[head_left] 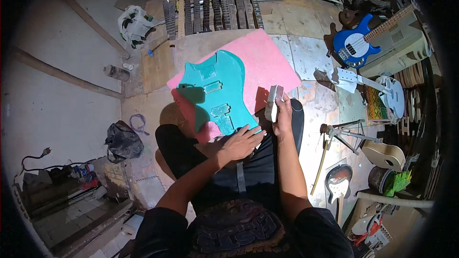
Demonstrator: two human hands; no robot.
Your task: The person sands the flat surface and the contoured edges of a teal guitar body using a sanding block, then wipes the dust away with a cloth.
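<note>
A turquoise electric guitar body [193, 74] lies across my lap and a pink sheet, its routed cavities facing up. My left hand [241, 143] rests on the body's near end, fingers stretched out over the edge and the thumb side hidden. To the right of the body, my right hand [283, 117] is closed around a pale, flat-sided sanding block [272, 105], held upright and apart from the body. The pink sheet [263, 57] lies spread out beneath and beyond the body.
Several guitar necks [210, 12] lie in a row beyond the sheet. A blue bass [354, 45], a white guitar [392, 95] and a metal stand [344, 134] are on the right. A black bag [124, 141] sits on the floor at left, beside a coiled cord [138, 123].
</note>
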